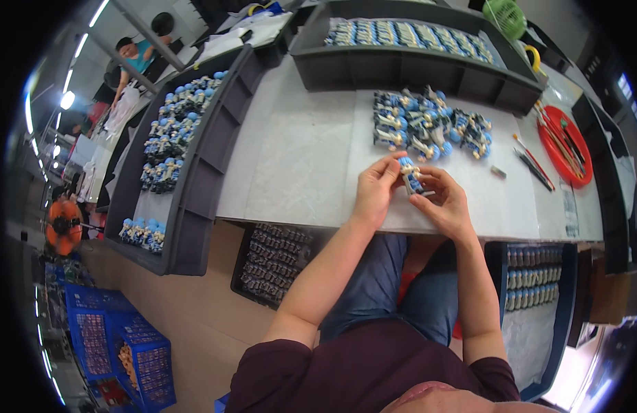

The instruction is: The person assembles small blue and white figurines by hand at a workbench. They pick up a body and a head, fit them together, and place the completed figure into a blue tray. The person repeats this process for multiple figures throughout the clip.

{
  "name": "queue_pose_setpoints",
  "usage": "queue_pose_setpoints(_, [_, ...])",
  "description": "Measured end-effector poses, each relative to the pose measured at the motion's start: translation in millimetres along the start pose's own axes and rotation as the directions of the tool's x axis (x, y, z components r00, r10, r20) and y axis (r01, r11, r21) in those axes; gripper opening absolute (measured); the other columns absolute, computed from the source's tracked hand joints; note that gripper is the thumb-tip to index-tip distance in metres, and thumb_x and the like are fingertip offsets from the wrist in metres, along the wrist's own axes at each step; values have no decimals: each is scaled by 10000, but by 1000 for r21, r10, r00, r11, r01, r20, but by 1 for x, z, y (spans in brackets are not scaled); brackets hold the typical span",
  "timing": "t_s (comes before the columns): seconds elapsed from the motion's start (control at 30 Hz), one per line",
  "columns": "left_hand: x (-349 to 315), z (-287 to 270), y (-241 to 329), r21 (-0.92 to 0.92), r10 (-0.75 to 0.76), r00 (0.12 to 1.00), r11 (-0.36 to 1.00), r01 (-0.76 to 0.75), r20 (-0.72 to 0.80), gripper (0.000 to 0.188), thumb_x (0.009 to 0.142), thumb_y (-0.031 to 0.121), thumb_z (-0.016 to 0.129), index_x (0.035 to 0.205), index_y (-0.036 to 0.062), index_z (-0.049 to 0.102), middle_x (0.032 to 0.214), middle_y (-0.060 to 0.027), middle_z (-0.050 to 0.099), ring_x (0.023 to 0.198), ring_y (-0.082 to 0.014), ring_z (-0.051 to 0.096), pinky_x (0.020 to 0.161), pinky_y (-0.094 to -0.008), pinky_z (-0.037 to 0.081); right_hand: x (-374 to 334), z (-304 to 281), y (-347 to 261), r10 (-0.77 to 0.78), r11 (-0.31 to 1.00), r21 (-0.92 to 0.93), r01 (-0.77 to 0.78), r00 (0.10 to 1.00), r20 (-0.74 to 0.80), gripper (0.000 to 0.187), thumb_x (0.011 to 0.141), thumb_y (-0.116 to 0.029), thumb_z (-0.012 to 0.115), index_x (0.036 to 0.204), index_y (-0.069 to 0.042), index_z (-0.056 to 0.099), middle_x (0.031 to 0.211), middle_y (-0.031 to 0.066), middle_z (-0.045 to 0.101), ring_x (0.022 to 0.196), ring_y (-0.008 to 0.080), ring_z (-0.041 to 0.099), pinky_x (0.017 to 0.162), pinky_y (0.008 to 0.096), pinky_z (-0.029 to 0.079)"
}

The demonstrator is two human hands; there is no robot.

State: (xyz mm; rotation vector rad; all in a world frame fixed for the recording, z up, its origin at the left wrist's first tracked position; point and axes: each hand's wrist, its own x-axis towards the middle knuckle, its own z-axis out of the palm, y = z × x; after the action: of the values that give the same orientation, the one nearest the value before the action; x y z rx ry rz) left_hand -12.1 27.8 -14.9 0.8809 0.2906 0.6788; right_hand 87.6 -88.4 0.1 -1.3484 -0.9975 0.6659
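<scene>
Between my two hands, over the front part of the white table, is a small figurine [411,177] with a blue cap and a blue-and-white body. My left hand [379,189] pinches it near the head with thumb and fingertips. The fingers of my right hand [444,202] close around its lower end from the other side. Just beyond my hands lies a pile of similar figurines [408,124], packed close together on the tabletop. Finer details of the held figurine are too small to make out.
Grey trays of figurines stand at the left [188,199] and far side [415,69]. At right are a red dish [587,175] with brushes, loose pens [535,167] and a small grey block [498,172]. Another tray [569,296] sits lower right; a person [134,58] works far left.
</scene>
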Motion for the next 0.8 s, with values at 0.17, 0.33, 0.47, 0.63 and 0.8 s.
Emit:
queue_pose_setpoints(0.17, [0,-1,-2,-10,-4,1000,1000,4,6,268,926,164,462,1139,19,535,953,-62,598,842,-138,574,785,-290,467,-1,0,2,3,1000,-26,-4,999,-33,498,717,-37,699,1165,-10,482,993,118,575,891,154,571,707,257,491])
queue_pose_setpoints(0.33, [0,-3,-6,-29,13,1000,1000,-13,15,283,930,147,451,1172,11,504,959,-70,602,847,-139,584,780,-283,476,-1,1,7,13,1000,-10,-13,999,-48,502,711,-42,701,1161,-6,482,992,118,566,878,150,567,704,254,493])
queue_pose_setpoints(0.47, [-1,0,-4,6,3,999,1000,-3,45,289,934,169,447,1162,4,511,945,-60,605,847,-123,580,777,-267,474,-4,0,3,-8,1000,24,9,998,-55,496,715,-31,691,1163,-5,480,985,108,558,867,140,560,705,250,490])
queue_pose_setpoints(0.63, [-2,-1,-1,30,-3,1000,1000,3,-1,290,934,171,447,1154,-3,519,933,-61,605,837,-120,575,771,-264,474,-2,2,3,-31,999,15,31,999,-30,442,754,-49,667,1155,0,486,985,99,566,838,129,556,711,244,478])
queue_pose_setpoints(0.8, [-1,-1,-2,14,-8,1000,1000,8,12,291,933,168,447,1149,-13,520,931,-65,606,829,-120,573,767,-269,476,-2,-1,0,11,994,106,-9,1000,-22,340,845,-114,582,1148,10,490,972,93,597,830,121,556,684,237,457])
